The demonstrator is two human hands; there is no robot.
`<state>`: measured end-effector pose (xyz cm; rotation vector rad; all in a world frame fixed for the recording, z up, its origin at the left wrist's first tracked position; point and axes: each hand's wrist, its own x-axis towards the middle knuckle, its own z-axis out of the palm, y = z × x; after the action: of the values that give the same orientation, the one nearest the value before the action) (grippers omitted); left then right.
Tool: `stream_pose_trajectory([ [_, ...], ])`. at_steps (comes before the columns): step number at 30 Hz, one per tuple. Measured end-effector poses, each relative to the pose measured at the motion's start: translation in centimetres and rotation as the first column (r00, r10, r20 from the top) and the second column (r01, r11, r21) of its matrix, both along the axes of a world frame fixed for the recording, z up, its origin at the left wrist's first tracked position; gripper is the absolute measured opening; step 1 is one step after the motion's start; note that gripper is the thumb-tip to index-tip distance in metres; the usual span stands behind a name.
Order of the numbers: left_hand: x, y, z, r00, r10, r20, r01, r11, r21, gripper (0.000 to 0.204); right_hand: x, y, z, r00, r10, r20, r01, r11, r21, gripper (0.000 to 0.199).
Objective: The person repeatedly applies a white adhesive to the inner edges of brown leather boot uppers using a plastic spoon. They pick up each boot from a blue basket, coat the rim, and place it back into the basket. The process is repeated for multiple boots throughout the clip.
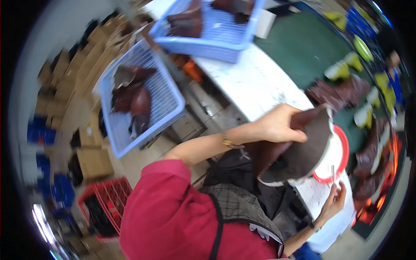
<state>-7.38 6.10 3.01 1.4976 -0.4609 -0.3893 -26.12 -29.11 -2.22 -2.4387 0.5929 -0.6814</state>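
Note:
My left hand [277, 125] grips a dark brown leather boot upper [271, 154], its thumb pressed on the grey-brown lining side. The upper's pale, ragged edge faces down and to the right. Just beyond it lies a white bowl with a red rim [345, 149], partly covered by the upper. Over the bowl's near edge my right hand [334, 201] pinches a thin stick-like tool [333, 173], whose tip reaches into the bowl. The tool's kind is too small to make out.
Blue plastic baskets [143, 102] [199, 45] with brown boot uppers stand at the left and far side. A white worktop [255, 82] borders a green conveyor belt [299, 45] carrying brown boots [340, 93] and yellow-green shoe forms. Orange glow shows at right; cartons [95, 164] and a red crate [104, 201] stand left.

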Motion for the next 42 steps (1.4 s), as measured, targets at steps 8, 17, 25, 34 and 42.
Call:
stream_pose_trajectory([
  [8,1.8,1.1,1.7,0.95,-0.15,-0.274,0.213,0.952,0.218,0.027,1.3,0.4,1.5,0.987,0.076,0.143,-0.089,0.992,0.085,0.01],
  [17,2.4,-3.1,3.7,0.817,-0.462,-0.345,0.548,0.809,0.214,0.032,5.4,3.2,7.9,0.864,0.448,0.228,-0.434,0.894,-0.112,0.017],
  [25,2.0,-3.3,5.6,0.976,-0.18,-0.124,0.196,0.972,0.129,0.031,5.9,4.6,6.2,0.892,0.324,0.314,-0.319,0.945,-0.068,0.014],
  [34,6.3,-5.4,5.4,0.86,0.122,0.495,-0.301,0.905,0.3,0.046,4.6,3.8,4.8,0.943,0.116,0.312,-0.191,0.956,0.221,0.012],
  [42,11.7,2.3,-3.7,0.935,0.026,0.355,-0.187,0.885,0.427,0.11,2.1,1.2,3.0,0.998,0.008,-0.061,-0.009,1.0,-0.027,0.013],
])
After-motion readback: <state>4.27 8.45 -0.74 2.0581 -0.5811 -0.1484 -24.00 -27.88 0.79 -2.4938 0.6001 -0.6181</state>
